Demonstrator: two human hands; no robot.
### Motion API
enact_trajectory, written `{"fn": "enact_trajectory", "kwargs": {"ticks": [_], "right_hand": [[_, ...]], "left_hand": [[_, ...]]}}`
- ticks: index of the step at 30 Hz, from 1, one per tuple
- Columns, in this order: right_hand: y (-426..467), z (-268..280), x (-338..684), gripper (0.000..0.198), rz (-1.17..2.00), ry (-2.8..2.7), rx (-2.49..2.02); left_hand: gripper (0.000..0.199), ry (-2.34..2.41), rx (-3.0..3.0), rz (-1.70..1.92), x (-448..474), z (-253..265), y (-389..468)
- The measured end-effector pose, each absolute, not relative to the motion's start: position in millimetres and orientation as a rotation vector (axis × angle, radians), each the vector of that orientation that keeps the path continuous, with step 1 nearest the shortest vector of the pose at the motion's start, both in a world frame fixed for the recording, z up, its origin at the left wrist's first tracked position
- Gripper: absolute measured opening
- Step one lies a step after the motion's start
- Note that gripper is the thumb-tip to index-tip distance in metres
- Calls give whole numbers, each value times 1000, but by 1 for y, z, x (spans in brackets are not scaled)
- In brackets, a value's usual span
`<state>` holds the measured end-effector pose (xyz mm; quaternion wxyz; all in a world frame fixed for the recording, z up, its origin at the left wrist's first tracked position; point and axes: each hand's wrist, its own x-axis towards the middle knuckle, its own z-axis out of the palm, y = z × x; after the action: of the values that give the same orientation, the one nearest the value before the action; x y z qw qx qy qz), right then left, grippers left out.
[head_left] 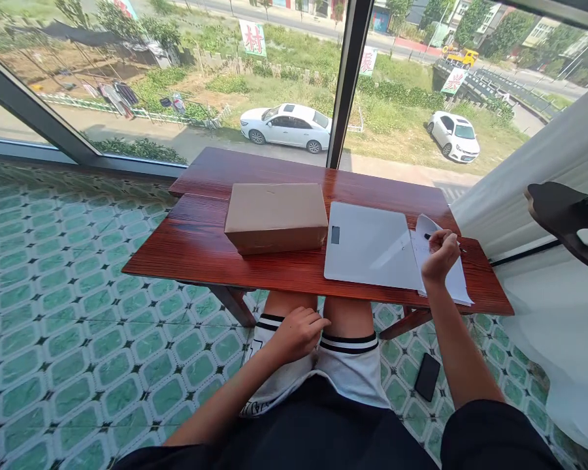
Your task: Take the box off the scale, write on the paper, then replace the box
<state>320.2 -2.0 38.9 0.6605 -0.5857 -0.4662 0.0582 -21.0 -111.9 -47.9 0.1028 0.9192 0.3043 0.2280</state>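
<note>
My right hand point(441, 253) is closed around a dark pen point(427, 236) over the sheets of paper point(449, 277) at the right end of the table. Faint handwriting shows on the top sheet, whose far corner curls up. Whether the pen tip touches the paper is hidden by my fingers. My left hand point(301, 333) lies on my lap, loosely bent fingers resting across the thigh, with nothing in it. Left of the papers, and partly under them, lies a flat white board point(372, 245) with a small grey rectangle near its left edge.
A closed brown cardboard box point(277, 219) stands on the red-brown wooden table point(186, 241), left of the board. A black phone point(427, 376) lies on the green tiled floor. Windows rise behind the table; a white curtain point(529, 160) and a dark curved object point(566, 219) are at right.
</note>
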Motion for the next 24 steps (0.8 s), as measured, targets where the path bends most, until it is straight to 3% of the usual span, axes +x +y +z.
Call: {"fn": "enact_trajectory", "kwargs": {"ticks": [4,8,13,18,24], "right_hand": [[-2,53,244,49,313,-1253,-1274],[0,54,194,33,432,-1421,-1328],[6,44,160,40,544,-1467,-1297],[9,39,146,67,693,-1514,-1296],[17,29,144,90,751,-1657,-1389]], "left_hand": [[29,941,2694,983,-39,-20,-97],[37,1162,2474,1427,-64,10,-76],[38,1534,2124,1856,-92,28,-47],[57,1689,1747,1850,-109,37,-21],[103,1549,1492,1567,-123,17,4]]}}
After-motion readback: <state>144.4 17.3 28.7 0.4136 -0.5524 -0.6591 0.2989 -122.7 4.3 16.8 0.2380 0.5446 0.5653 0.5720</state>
